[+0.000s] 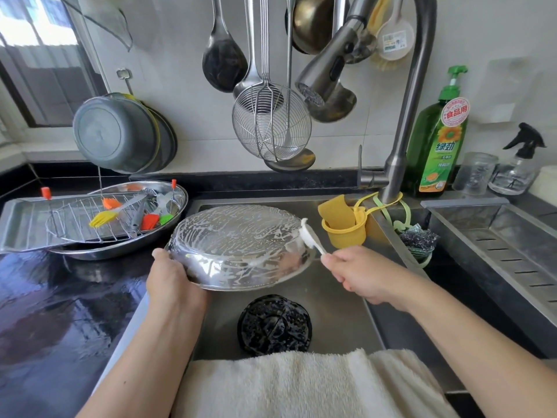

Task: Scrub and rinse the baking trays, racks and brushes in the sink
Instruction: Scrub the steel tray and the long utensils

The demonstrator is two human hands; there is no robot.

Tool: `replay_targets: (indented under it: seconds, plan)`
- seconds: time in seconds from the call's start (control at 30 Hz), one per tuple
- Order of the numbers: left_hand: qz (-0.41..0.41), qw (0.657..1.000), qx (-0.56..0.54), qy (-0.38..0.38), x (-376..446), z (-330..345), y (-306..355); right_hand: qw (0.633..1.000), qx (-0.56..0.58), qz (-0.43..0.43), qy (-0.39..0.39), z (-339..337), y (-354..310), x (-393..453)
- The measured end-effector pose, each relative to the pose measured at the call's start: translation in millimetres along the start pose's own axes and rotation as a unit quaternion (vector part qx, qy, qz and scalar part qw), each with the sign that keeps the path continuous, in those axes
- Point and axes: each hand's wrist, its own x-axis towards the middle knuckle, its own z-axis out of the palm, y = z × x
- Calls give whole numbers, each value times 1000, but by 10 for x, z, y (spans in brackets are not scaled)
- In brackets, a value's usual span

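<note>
Soapy oval tray [238,245] held tilted over the sink [331,297]; left hand [170,277] grips its rim, right hand [357,274] pinches a white brush [310,235] at its far edge. Risk: suds loosen the single-handed grip, dropping the tray.

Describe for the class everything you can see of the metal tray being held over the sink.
The oval tray looks like shiny stainless steel, shallow, with a rolled rim. It is held upside down and tilted over the sink, its underside streaked with white soap foam. The left hand grips its left rim. The right hand holds a white brush whose foamy head touches the tray's right edge. No water runs onto it.
</note>
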Motion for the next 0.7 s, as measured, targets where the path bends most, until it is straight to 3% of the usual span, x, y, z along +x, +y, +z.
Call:
replay_targets:
  seconds: [0.13,0.27,0.4,0.47,0.6,0.7]
  plan:
    - [21,999,38,14,-64,5,-45,994,-45,-53,-80,158,-120,-73]
    - [32,997,58,37,-10,46,-50,997,-40,-7,-69,-76,14,-51]
    - [25,998,35,37,-40,54,-84,981,-109,-72,-141,63,-59,-102]
    - [28,998,45,29,-60,29,-84,971,-171,-98,-132,72,-86,-66]
    - [13,999,-1,30,-34,26,-45,972,-202,-66,-99,-154,43,-22]
    - [5,999,-5,33,-80,23,-28,961,-226,-99,-123,0,-21,-47]
